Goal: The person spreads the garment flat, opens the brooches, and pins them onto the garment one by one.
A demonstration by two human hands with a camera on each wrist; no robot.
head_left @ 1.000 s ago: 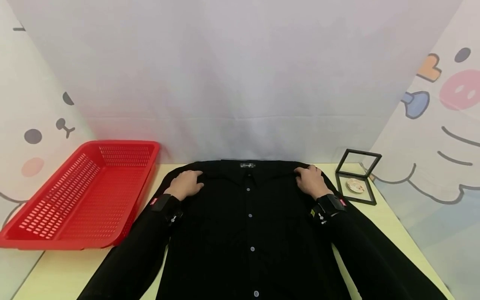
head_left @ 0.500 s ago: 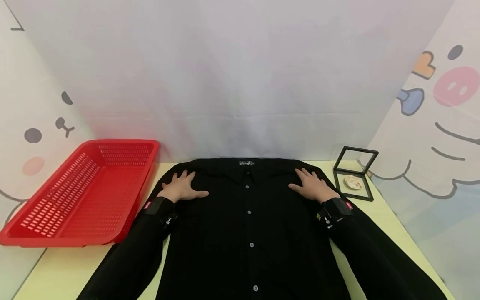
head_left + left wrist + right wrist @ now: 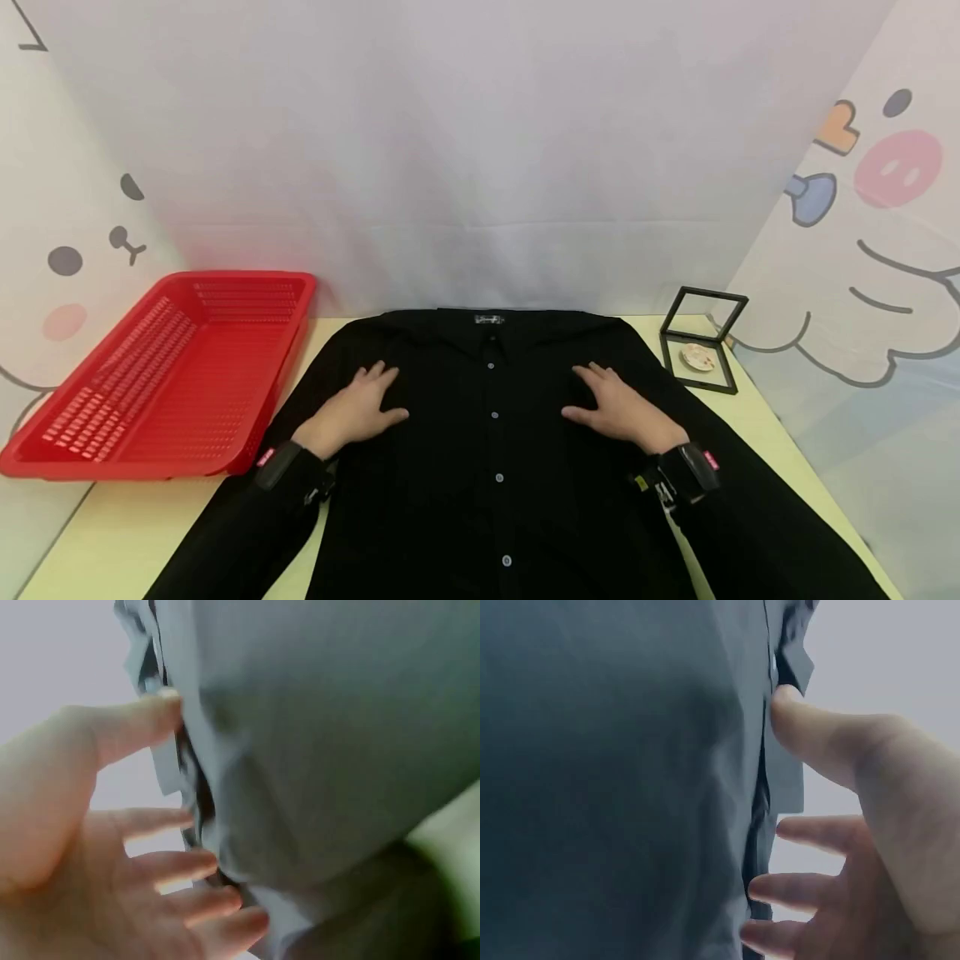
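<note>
A black button-up shirt (image 3: 450, 467) lies spread front side up, its collar toward the back wall and its button row running down the middle. Over the left side of the chest is my left hand (image 3: 352, 412), fingers spread and holding nothing. My right hand (image 3: 621, 407) mirrors it on the other side, fingers likewise spread. In the left wrist view, extended fingers (image 3: 169, 866) stand close over the shirt cloth (image 3: 330, 750). The right wrist view shows the thumb and fingers (image 3: 799, 891) apart, close to the fabric (image 3: 615, 780).
A red perforated plastic basket (image 3: 225, 367) stands on the left of the pale yellow table (image 3: 120, 533). At the back right is a black-framed clear case (image 3: 701, 337), its lid raised, with a small round patterned item (image 3: 697, 357) inside. White curtain walls enclose the table.
Both hands were at the shirt's shoulders with fingers drawn together. They have since spread their fingers and slid down toward the chest, nearer the body. The shirt stays flat.
</note>
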